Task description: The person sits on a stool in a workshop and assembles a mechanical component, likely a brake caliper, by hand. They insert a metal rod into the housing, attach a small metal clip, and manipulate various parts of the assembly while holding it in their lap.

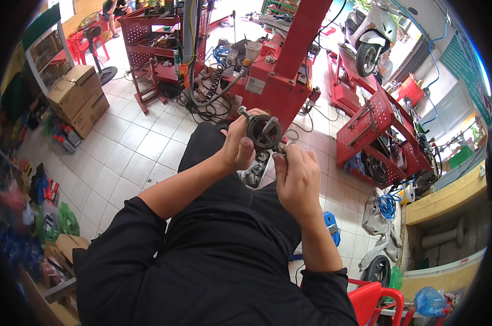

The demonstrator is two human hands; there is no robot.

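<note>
My left hand (239, 145) is curled tight round the rim of a dark round metal part (264, 132), approx. a small wheel w/ spokes, thumb pressed on its near edge. A short threaded shaft (243, 112) sticks out of the part at upper left, past my fingers. My right hand (296, 176) sits just below and right of it, fingers folded in, thumb and forefinger pinched on the part's lower edge; can't tell if there's a small tool in that pinch. Part is held up in front of my chest, over my lap, both hands touching it. Just beneath the hands a grey metal engine piece (255, 171) rests on my black trousers. Beyond the hands a red machine stand (281, 81) w/ a coiled hose. Red pegboard tool cart (384, 127) to the right, a scooter (372, 38) raised behind it. Cardboard boxes (77, 98) far left on the white tiled floor (132, 157).
</note>
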